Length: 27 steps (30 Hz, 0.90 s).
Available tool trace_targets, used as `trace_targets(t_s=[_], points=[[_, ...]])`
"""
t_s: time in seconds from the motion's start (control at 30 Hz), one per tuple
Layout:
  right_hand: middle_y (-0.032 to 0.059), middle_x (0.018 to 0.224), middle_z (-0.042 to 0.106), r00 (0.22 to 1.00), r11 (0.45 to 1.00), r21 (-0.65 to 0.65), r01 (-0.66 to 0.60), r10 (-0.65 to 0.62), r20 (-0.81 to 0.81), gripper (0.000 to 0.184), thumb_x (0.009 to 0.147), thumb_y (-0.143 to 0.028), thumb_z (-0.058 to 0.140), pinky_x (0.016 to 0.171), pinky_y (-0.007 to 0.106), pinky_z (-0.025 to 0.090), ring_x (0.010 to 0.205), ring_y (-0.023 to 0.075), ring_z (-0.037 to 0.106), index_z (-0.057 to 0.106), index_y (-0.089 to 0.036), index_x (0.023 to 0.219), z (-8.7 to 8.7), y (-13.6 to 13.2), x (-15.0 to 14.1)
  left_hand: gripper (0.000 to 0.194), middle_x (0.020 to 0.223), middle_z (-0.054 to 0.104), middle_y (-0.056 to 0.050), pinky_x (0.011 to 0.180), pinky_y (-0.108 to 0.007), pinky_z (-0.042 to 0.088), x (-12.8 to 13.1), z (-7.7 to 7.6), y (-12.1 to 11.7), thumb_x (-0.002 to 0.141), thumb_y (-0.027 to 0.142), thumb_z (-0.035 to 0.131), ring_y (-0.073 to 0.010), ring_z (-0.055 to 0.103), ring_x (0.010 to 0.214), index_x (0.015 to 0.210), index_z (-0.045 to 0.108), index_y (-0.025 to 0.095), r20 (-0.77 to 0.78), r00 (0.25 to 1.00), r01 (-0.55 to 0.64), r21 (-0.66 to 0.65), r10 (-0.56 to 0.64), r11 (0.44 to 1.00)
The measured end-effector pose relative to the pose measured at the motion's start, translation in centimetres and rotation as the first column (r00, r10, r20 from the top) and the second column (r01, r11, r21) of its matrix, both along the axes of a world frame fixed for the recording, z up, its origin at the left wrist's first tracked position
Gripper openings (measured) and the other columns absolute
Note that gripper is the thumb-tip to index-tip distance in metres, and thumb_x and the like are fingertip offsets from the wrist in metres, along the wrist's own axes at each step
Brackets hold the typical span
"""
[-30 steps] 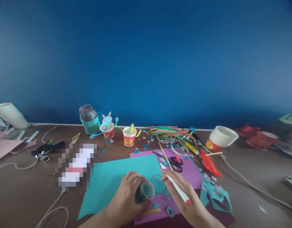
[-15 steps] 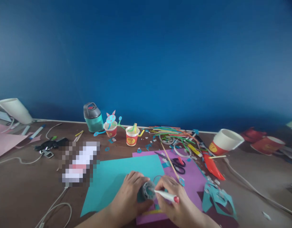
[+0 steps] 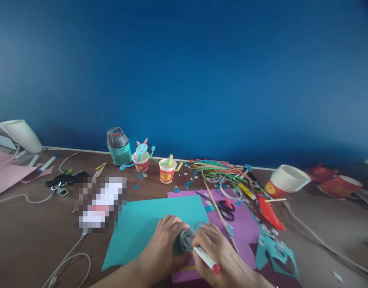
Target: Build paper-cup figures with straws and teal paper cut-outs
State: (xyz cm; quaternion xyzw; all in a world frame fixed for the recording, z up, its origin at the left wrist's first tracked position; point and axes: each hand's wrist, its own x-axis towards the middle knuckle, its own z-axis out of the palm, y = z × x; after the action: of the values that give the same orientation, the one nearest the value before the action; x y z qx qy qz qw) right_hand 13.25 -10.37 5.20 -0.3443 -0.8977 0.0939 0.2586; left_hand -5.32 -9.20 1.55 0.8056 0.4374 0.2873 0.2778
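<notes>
My left hand point(image 3: 167, 244) is curled around a small grey, partly see-through ring point(image 3: 186, 241), holding it over the paper with its open centre facing up. Between the closed fingers of my right hand point(image 3: 215, 252) is a white marker point(image 3: 205, 258) with a red end pointing toward me. Its tip is at the ring, hidden by my fingers. Beneath my hands lie a turquoise sheet point(image 3: 136, 224) and a purple sheet point(image 3: 243, 232). A thin drawn circle point(image 3: 199, 225) shows just beyond my right hand. Black-handled scissors point(image 3: 225, 210) and a wooden stick point(image 3: 216, 206) rest on the purple sheet.
Two decorated paper cups point(image 3: 141, 163) stand by the wall near a turquoise bottle point(image 3: 120, 152). Coloured straws point(image 3: 219, 167) are heaped at the back. A larger paper cup point(image 3: 287, 180) and turquoise scraps point(image 3: 276, 254) are on the right. A blurred phone point(image 3: 101, 204) lies left.
My right hand has shifted slightly left against the ring, and the marker now slants more toward me. My left hand keeps its hold. The view has moved a little.
</notes>
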Motion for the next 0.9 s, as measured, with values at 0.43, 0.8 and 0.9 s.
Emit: trace_targets(t_s=[0.43, 0.8, 0.9], points=[[0.0022, 0.077, 0.058, 0.969, 0.987, 0.152, -0.052, 0.013, 0.246, 0.013, 0.073, -0.009, 0.050, 0.063, 0.031, 0.033, 0.068, 0.0186, 0.047, 0.045, -0.021, 0.074, 0.7, -0.3, -0.7, 0.048, 0.103, 0.061, -0.006, 0.085, -0.039, 0.040, -0.1, -0.3, 0.2, 0.061, 0.012, 0.066, -0.0246, 0.051, 0.097, 0.108, 0.058, 0.021, -0.013, 1.000, 0.015, -0.009, -0.016, 1.000], [0.0045, 0.081, 0.065, 0.875, 0.974, -0.127, 0.188, -0.107, 0.472, 0.008, 0.077, -0.017, 0.053, 0.067, 0.029, 0.035, 0.075, 0.0198, 0.055, 0.056, -0.019, 0.084, 3.2, 1.0, -2.9, 0.026, 0.094, 0.059, -0.004, 0.079, -0.035, 0.040, -0.1, 0.1, 0.1, 0.069, 0.027, 0.070, -0.0220, 0.050, 0.088, 0.090, 0.057, 0.021, -0.048, 0.999, 0.004, 0.005, -0.004, 1.000], [0.0066, 0.082, 0.068, 0.832, 0.920, -0.228, 0.318, -0.155, 0.533, 0.018, 0.076, -0.014, 0.048, 0.069, 0.028, 0.035, 0.079, 0.0203, 0.060, 0.061, -0.018, 0.087, 4.7, 2.0, -4.1, 0.032, 0.096, 0.059, -0.004, 0.080, -0.036, 0.041, -0.1, 0.0, 0.1, 0.066, 0.028, 0.073, -0.0223, 0.050, 0.089, 0.093, 0.057, 0.022, -0.054, 0.998, 0.013, 0.003, -0.013, 1.000]])
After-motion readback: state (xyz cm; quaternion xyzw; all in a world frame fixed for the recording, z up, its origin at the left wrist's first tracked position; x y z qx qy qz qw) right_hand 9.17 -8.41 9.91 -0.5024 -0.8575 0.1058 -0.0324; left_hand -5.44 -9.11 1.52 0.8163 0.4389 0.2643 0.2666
